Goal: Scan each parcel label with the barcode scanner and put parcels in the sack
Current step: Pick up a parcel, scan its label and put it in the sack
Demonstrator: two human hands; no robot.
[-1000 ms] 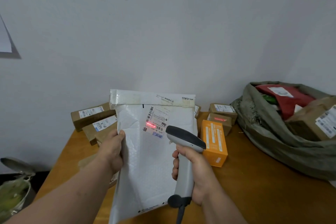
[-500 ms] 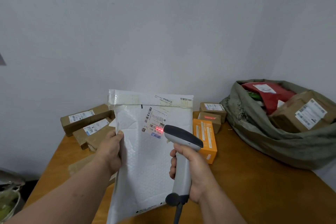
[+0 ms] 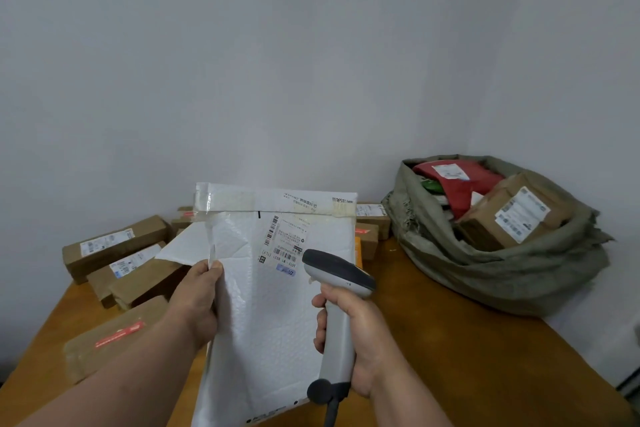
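While the left hand (image 3: 195, 302) pinches a white bubble mailer (image 3: 273, 305) upright over the table (image 3: 450, 340), the right hand (image 3: 356, 333) grips the grey scanner (image 3: 337, 322).
One labelled padded envelope; beyond it, several brown cardboard boxes (image 3: 114, 246) and one limp olive sack (image 3: 502, 263), holding parcels.

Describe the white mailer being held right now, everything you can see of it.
The white bubble mailer looks like padded plastic, held upright over the table, its folded top flap taped shut. A printed label with barcodes sits on its upper front. The left hand pinches its left edge; the barcode scanner, gripped by the right hand, is in front of it, head near the label.
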